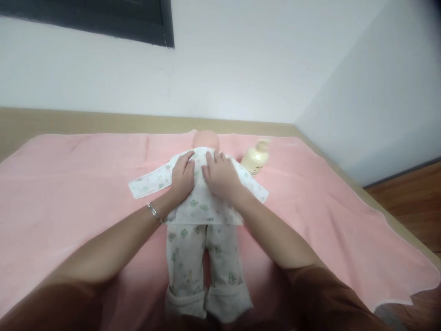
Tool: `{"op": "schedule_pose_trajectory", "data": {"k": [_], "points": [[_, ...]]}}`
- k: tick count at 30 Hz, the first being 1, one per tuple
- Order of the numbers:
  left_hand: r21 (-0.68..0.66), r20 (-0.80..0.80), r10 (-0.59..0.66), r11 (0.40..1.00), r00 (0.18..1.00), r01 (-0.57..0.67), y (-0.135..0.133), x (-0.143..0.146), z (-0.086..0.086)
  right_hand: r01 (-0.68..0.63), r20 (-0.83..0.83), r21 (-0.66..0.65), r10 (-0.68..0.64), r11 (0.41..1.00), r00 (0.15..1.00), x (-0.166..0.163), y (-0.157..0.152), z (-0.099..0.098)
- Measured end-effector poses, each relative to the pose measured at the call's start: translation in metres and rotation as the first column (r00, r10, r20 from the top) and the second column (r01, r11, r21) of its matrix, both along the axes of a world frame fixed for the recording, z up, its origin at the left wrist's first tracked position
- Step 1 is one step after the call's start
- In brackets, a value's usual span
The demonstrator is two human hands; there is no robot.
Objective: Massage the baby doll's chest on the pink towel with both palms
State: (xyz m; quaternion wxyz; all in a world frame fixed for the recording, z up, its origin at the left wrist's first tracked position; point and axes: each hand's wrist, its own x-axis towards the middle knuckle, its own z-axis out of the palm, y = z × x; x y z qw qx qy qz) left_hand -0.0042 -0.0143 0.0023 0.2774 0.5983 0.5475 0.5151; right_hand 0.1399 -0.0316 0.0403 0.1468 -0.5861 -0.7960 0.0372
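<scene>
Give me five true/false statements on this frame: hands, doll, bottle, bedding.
1. The left hand and the right hand both lie flat on the torso of the doll. True.
2. The doll lies on a blue sheet. False: it lies on a pink towel.
3. A cream bottle sits by the doll's head, on the right. True.
4. The right hand grips the bottle. False: the bottle is untouched and the hand rests on the doll's shirt.
5. A bracelet is on the left wrist. True.
</scene>
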Motion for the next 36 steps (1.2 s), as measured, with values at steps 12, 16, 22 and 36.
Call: {"op": "schedule_pose_trajectory", "data": {"k": [12, 16, 22, 36], "points": [[0.044, -0.067, 0.005, 0.999, 0.998, -0.002, 0.005, -0.001, -0.006, -0.267, -0.099, -0.023, 0.264, 0.963, 0.960, 0.012, 0.025, 0.003], [0.030, -0.065, 0.015, 0.999, 0.998, -0.013, 0.002, 0.000, -0.001, -0.092, -0.082, -0.046, 0.088, 0.995, 0.993, 0.011, 0.023, 0.003], [0.060, -0.064, 0.017, 0.998, 0.998, -0.013, 0.001, 0.000, -0.003, -0.008, 0.128, 0.031, 0.004, 0.999, 0.992, -0.014, -0.017, 0.010], [0.090, -0.366, 0.001, 0.995, 0.931, 0.035, 0.004, 0.002, -0.002, -0.208, -0.200, -0.052, 0.194, 0.977, 0.961, 0.015, 0.034, -0.004]]}}
